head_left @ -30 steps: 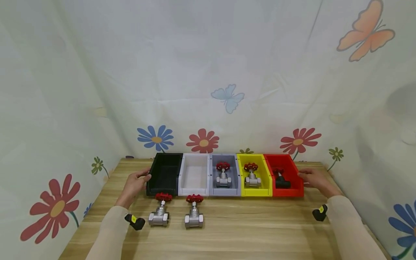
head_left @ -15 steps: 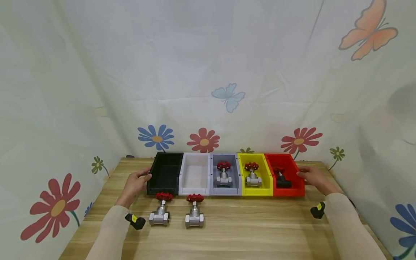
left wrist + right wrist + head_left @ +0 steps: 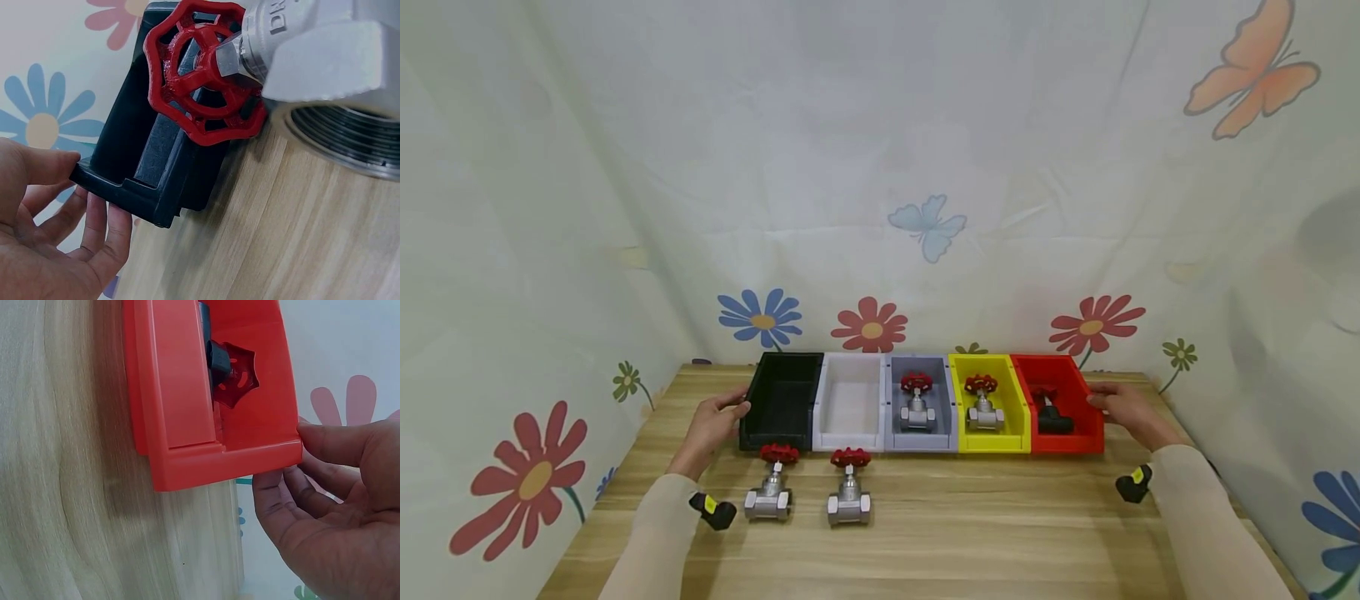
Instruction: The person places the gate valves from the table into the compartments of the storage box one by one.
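Observation:
Five colours of joined bin stand in a row near the back of the table. My left hand [image 3: 713,429] pinches the side wall of the black bin [image 3: 781,404] at the left end, thumb at the rim and fingers beneath. At the right end, my right hand [image 3: 1127,412] pinches the side wall of the red bin [image 3: 1067,447] between thumb and fingers. A black valve [image 3: 1054,419] with a red handwheel lies in that bin. In front of the black and white bins lie two metal gate valves, a left one [image 3: 767,502] and a right one [image 3: 849,506].
Between the end bins are a white bin [image 3: 852,404], a grey bin [image 3: 897,445] and a yellow bin [image 3: 992,445]. A metal valve [image 3: 917,415] lies in the grey one, another valve [image 3: 984,415] in the yellow. A printed curtain [image 3: 850,167] hangs behind the wooden table [image 3: 962,533].
My right wrist has shifted slightly left and away from me. Both hands keep their hold on the end bins, and the valves look unmoved.

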{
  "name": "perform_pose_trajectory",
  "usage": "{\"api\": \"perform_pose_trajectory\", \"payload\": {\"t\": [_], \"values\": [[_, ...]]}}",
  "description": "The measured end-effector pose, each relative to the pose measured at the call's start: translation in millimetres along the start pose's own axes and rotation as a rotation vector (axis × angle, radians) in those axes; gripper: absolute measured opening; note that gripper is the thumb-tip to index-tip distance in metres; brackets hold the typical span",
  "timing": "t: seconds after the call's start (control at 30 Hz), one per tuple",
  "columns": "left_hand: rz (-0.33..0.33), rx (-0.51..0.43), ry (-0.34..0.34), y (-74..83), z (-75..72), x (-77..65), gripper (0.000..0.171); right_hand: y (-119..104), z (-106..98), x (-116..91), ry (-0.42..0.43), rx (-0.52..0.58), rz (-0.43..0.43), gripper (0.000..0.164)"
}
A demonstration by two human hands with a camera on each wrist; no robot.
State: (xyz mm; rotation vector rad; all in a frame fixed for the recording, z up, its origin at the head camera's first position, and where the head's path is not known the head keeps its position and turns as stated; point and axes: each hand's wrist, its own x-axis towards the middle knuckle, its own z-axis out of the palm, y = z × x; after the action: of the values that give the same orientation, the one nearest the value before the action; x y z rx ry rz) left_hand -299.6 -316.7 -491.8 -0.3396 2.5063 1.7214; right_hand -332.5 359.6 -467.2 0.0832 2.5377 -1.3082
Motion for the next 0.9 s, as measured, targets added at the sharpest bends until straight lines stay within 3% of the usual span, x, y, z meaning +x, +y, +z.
{"api": "perform_pose_trajectory", "payload": {"t": [0.3, 0.9], "values": [[-0.003, 0.0, 0.004, -1.9, 0.4, 0.9, 0.051, -2.4, -0.7, 4.0, 0.015, 0.03, 0.04, 0.053], [0.013, 0.034, 0.025, -4.5, 0.1, 1.8, 0.05, -1.3, -1.2, 7.9, 0.052, 0.046, 0.035, 0.053]]}}
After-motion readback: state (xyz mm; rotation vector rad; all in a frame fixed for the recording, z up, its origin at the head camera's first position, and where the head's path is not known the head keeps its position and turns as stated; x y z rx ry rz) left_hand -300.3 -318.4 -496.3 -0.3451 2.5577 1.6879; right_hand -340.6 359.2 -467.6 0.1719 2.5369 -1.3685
